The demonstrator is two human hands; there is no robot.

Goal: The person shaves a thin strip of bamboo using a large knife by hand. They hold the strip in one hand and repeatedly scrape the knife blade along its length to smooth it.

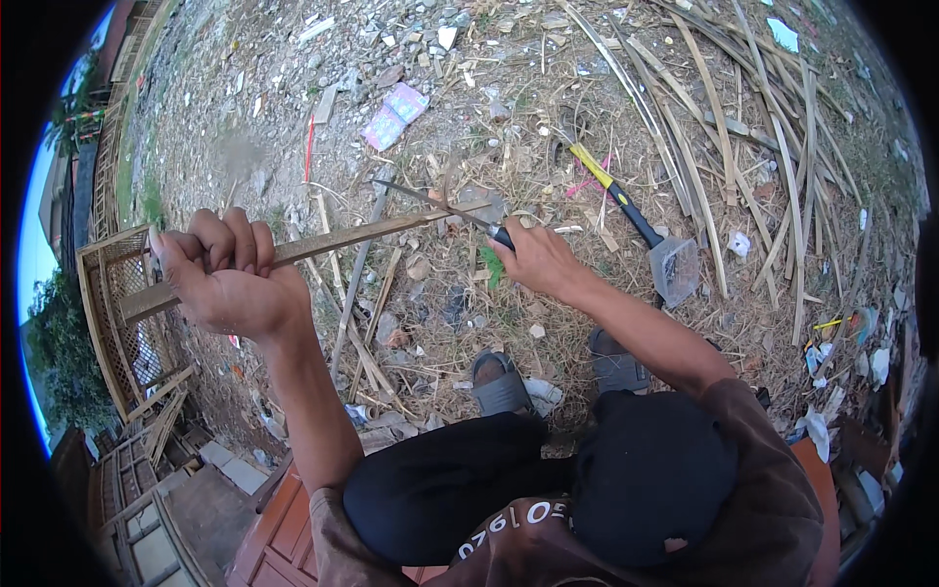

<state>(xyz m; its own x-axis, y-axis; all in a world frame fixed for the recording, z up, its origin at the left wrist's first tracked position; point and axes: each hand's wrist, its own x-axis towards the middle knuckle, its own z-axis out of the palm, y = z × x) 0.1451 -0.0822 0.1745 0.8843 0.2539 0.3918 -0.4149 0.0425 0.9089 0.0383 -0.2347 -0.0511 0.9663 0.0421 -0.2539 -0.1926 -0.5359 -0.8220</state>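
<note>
My left hand (235, 279) is closed around a long flat strip of bamboo or wood (357, 237), which slants up to the right in front of me. In my right hand (548, 259) is a knife (416, 198), gripped by its dark handle. Its narrow blade points up and left and crosses the strip close to the far right end. From this view I cannot tell how deep the edge sits in the strip.
A hammer (618, 196) with a yellow and black handle lies right of the knife, beside a clear plastic tub (675, 269). Long split strips (724, 147) are heaped at the far right. A lattice wooden frame (127, 313) stands left. Sandalled feet (499, 382) are below.
</note>
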